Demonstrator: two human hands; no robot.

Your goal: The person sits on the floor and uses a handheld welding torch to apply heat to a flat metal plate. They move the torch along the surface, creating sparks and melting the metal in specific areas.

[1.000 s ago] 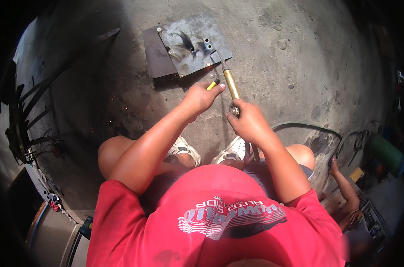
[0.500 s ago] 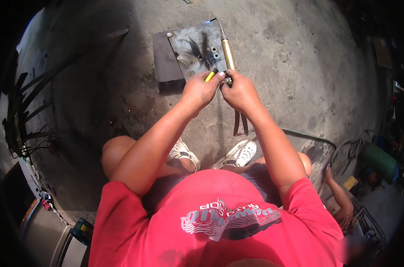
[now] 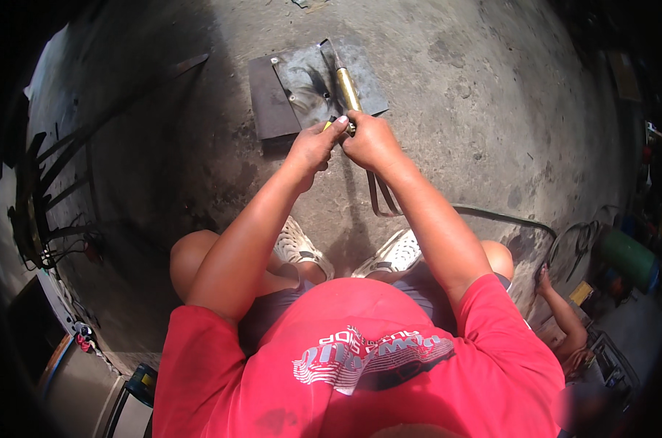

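My right hand (image 3: 375, 142) is closed round the lower end of a brass-handled gas torch (image 3: 348, 89). The torch's thin bent tip reaches over a grey metal plate (image 3: 367, 67) with dark scorch marks and holes. Against the torch's valve end, my left hand (image 3: 316, 148) is closed on a small yellow stick with a black end (image 3: 329, 125), mostly hidden by the fingers; whether it is a lighter or a marker I cannot tell. The plate rests on a dark, flat block (image 3: 272, 98) on the floor. Twin hoses (image 3: 376, 196) run down from the torch.
The hose (image 3: 502, 217) trails right along the concrete floor towards a green gas cylinder (image 3: 626, 257). Another person's arm (image 3: 564, 314) shows at lower right. Dark metal bars (image 3: 35, 193) stand at the left. My shoes (image 3: 302, 244) are close below the hands.
Both hands have shifted left with the torch, so its tip now lies over the plate instead of beside its right corner. The yellow stick is more covered by my left fingers.
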